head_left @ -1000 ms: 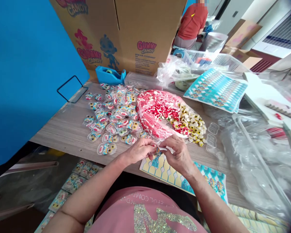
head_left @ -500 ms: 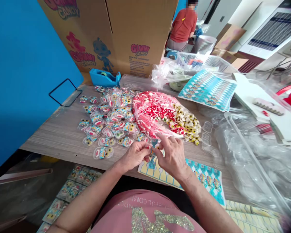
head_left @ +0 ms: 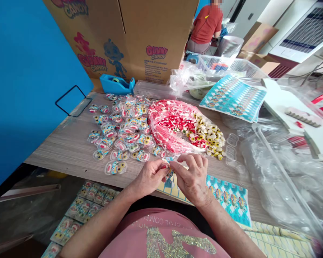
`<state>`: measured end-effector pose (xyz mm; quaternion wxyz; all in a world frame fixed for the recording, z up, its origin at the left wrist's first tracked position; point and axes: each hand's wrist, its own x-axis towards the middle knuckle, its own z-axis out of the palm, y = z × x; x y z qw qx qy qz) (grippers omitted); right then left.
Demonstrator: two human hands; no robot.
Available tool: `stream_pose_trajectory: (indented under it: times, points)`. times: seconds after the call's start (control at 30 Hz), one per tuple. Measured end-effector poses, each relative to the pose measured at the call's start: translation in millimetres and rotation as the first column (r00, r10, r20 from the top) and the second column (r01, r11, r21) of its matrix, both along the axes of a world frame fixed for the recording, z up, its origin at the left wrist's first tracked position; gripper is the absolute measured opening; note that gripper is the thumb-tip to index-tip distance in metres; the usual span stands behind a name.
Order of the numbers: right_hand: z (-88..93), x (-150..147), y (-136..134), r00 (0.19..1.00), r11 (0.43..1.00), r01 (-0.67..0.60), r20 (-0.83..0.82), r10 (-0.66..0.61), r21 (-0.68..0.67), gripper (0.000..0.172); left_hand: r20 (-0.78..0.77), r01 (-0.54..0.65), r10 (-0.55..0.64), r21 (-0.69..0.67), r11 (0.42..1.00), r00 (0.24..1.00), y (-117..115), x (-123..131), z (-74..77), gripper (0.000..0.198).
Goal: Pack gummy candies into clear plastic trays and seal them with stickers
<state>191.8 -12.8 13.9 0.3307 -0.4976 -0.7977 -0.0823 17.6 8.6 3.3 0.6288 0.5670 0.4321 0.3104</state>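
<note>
My left hand (head_left: 152, 176) is closed, thumb and fingers pinching a small clear candy pack mostly hidden by the fingers. A blue printed sticker (head_left: 169, 181) lies across that pack, its ends showing above and below. My right hand (head_left: 193, 178) meets it from the other side, thumb and index finger pressed at the pack while the other fingers curl. Beneath the hands is a sheet of stickers (head_left: 227, 197), partly peeled to its yellow backing. Just beyond lies a bag of gummy candies (head_left: 174, 125), red-and-white pieces and yellow eye shapes.
Finished-looking labelled packs (head_left: 115, 167) are heaped on the left. Behind stand a blue tape dispenser (head_left: 117, 85) and a large cardboard box (head_left: 156, 28). More sticker sheets (head_left: 233, 96) and a clear tub of plastic shells (head_left: 271, 179) are on the right. A person in red (head_left: 206, 25) sits beyond.
Both hands stay together at the pack. The right index finger has come down from above the sticker onto it, and the sticker's upper end has shifted lower. The view has moved slightly.
</note>
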Motion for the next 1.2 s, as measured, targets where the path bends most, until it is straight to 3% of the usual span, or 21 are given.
stream_pose_trajectory:
  times: [0.2, 0.43, 0.67, 0.8, 0.87, 0.93, 1.0, 1.07, 1.13, 1.2]
  points:
    - [6.2, 3.7, 1.7, 0.995, 0.979, -0.073, -0.077, 0.059, -0.188, 0.017, -0.176, -0.003, 0.061, 0.311, 0.950, 0.983, -6.0, -2.8, -1.9, 0.019]
    - [6.3, 11.0, 7.1, 0.963, 0.909, -0.239, -0.200, 0.179, -0.341, 0.009, -0.052, -0.204, 0.233, 0.327, 0.923, 0.971, -12.1, -0.2, -17.2, 0.019]
    - [9.4, 18.0, 16.9, 0.908, 0.751, -0.416, -0.181, 0.379, -0.513, 0.017, -0.061, -0.161, 0.212, 0.461, 0.873, 0.975, -13.9, -9.5, -17.2, 0.013]
    - [10.6, 18.3, 20.7, 0.840, 0.633, -0.537, -0.283, 0.463, -0.558, 0.014, -0.002, -0.187, 0.200, 0.346, 0.919, 0.980, -18.7, -9.4, -19.1, 0.016]
    - [5.5, 15.1, 18.6, 0.818, 0.593, -0.576, -0.402, 0.411, -0.563, 0.014, 0.076, -0.227, 0.216, 0.211, 0.951, 0.974, -20.4, -7.0, -20.1, 0.020]
    - [-3.9, 9.9, 14.1, 0.758, 0.578, -0.612, -0.607, 0.237, -0.539, 0.011, 0.166, -0.267, 0.254, 0.060, 0.962, 0.953, -19.8, -3.4, -19.5, 0.026]
    - [-14.2, 4.4, 8.6, 0.616, 0.599, -0.634, -0.788, 0.007, -0.490, 0.011, 0.249, -0.318, 0.325, -0.071, 0.946, 0.912, -17.4, 0.9, -17.8, 0.033]
    - [-20.9, 0.5, 4.2, 0.499, 0.631, -0.622, -0.856, -0.138, -0.465, 0.012, 0.315, -0.353, 0.385, -0.156, 0.923, 0.868, -14.6, 4.9, -15.9, 0.037]
    - [-21.5, 0.1, 2.6, 0.495, 0.637, -0.605, -0.852, -0.169, -0.478, 0.011, 0.345, -0.344, 0.393, -0.196, 0.918, 0.853, -13.0, 7.3, -14.4, 0.038]
    - [-16.7, 4.0, 4.6, 0.573, 0.629, -0.579, -0.808, -0.139, -0.519, 0.012, 0.320, -0.314, 0.357, -0.180, 0.932, 0.878, -12.7, 7.4, -13.2, 0.034]
